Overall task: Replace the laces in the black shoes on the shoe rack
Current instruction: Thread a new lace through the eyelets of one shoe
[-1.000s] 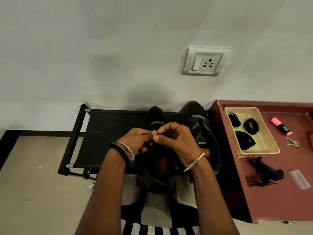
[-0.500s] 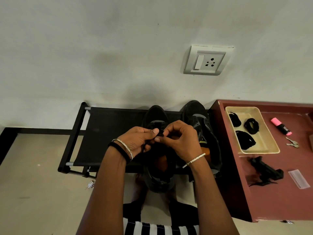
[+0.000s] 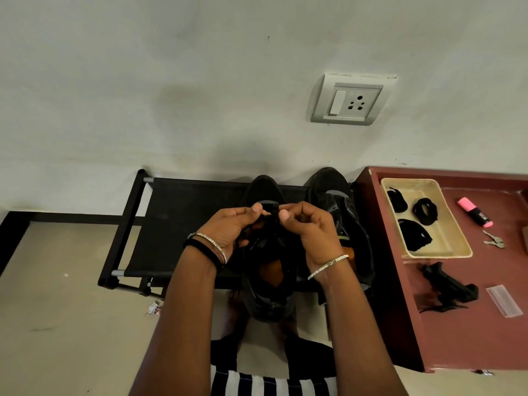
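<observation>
Two hands meet over the nearer black shoe (image 3: pixel 268 298), and from my remote seat I read both as closed in a fine pinch. The left hand (image 3: pixel 228 227) has its fingers curled, with thumb and forefinger nipped together. The right hand (image 3: pixel 308 227) mirrors it, thumb tip facing thumb tip. Between them sits a short stretch of black lace (image 3: pixel 270 209), held just above the front of the shoe's throat. Black on black makes it hard to say which eyelet it passes through. That shoe lies toe to the wall across the black fabric shoe rack (image 3: pixel 177 224), its heel sticking out past the front rail toward the person. Its orange lining shows through the open collar. The second black shoe (image 3: pixel 334 192) stands just beside it on the right, also toe to the wall, partly hidden behind the right wrist. A silver bangle circles each wrist, and the left also carries a black band. To the right of the rack, touching or nearly so, is a maroon table (image 3: pixel 457 338). On it a cream tray (image 3: pixel 454 247) holds three bundles of black laces (image 3: pixel 425 210). Beside the tray lie a pink highlighter (image 3: pixel 474 211) and a pair of keys (image 3: pixel 493 242). Nearer the person are a black clamp-like object (image 3: pixel 448 287) — I cannot make out what it is — and a clear plastic sleeve (image 3: pixel 504 300). A switch and socket plate (image 3: pixel 353 100) sits on the wall above.
</observation>
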